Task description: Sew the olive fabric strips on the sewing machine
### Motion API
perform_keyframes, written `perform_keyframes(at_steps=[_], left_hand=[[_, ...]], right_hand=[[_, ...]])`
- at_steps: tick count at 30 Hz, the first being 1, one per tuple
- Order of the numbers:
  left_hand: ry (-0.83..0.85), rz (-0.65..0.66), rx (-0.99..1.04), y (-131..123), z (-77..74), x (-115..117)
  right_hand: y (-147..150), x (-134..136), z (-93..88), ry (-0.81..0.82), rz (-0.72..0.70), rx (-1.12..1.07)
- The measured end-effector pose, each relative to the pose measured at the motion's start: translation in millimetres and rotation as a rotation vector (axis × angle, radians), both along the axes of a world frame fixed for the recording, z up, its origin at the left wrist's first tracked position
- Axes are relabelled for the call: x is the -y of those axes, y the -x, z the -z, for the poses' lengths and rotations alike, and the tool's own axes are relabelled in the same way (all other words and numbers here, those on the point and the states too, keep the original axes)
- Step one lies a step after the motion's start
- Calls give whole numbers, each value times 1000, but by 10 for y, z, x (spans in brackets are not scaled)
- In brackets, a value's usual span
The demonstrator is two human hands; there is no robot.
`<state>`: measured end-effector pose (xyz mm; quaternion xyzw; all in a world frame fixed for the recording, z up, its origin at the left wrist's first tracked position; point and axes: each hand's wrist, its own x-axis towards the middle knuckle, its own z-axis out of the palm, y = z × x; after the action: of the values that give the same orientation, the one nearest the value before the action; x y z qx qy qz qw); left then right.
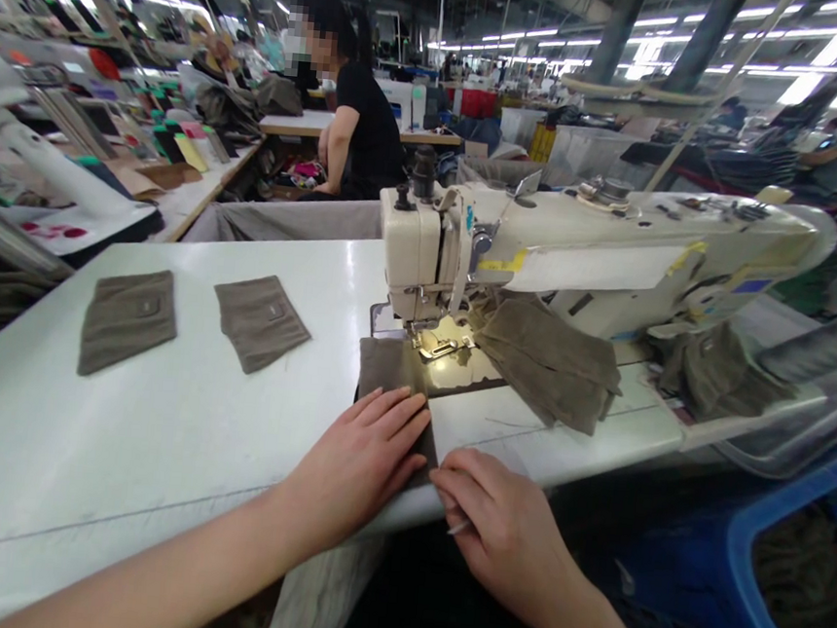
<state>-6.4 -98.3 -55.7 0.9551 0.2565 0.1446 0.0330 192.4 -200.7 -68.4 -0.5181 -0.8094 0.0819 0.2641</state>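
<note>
Two bare hands at the front edge of a white sewing bench point(85, 441). Left hand point(356, 460): flat and open, fingers extended, resting on an olive-brown fabric piece point(384, 370) without gripping it. Right hand point(509, 527): fingers bent, touching the lower corner of that fabric piece; a small pale object point(457, 527) beneath them, with no telling whether the fingers are closed on it. Fabric piece flat on the bench, its near end under the left palm, its far end just beside the presser foot point(441, 347) of an industrial sewing machine point(601, 242). Right of the needle area, a folded stack of similar fabric point(546, 364); farther right, a fabric heap point(721, 375). Well left of the hands, a flat fabric panel point(128, 323) and a second fabric panel point(260, 323). Lower right, below bench level, a blue plastic bin point(745, 597). Beyond the machine, a co-worker in a black top point(365, 129).
</note>
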Motion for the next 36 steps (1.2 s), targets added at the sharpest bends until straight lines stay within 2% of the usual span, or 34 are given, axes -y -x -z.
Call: perform_keyframes(at_steps=[9, 24, 31, 36], left_hand=[[9, -11, -43, -6, -42, -86], [13, 13, -31, -23, -118, -362], [-29, 99, 101, 0, -129, -226], [-126, 150, 49, 51, -76, -170]], right_hand=[[-7, -85, -11, -8, -15, -5], [5, -386, -77, 61, 20, 50], [4, -501, -103, 44, 30, 72], [-3, -575, -115, 48, 53, 96]])
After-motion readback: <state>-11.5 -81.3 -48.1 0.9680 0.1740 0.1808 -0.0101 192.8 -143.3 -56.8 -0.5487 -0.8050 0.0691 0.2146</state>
